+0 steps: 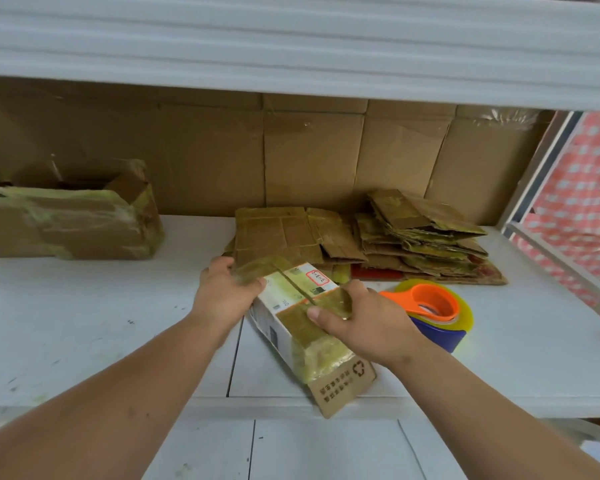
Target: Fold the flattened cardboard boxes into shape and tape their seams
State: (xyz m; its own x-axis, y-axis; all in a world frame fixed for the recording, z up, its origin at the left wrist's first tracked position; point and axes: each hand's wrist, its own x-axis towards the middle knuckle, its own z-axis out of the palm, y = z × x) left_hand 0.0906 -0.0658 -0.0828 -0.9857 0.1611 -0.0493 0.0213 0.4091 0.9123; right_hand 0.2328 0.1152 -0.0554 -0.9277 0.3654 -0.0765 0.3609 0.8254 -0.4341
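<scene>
A small folded cardboard box [302, 327], covered in yellowish tape and white labels, lies on the white shelf surface [84, 323] in the middle. My left hand [222, 292] grips its far left flap, fingers curled over the edge. My right hand [357, 317] grips the right side of the box top, thumb pressing on the taped seam. A tape dispenser [433, 310] with an orange handle, blue body and a clear yellowish roll sits just right of my right hand. Flattened cardboard boxes [284, 233] lie behind the box.
A second stack of flattened boxes [426, 237] lies at the back right. An assembled, taped box [66, 220] sits at the back left. Cardboard sheets [326, 157] line the back wall. A white shelf [291, 39] hangs overhead. A metal post [534, 168] stands right.
</scene>
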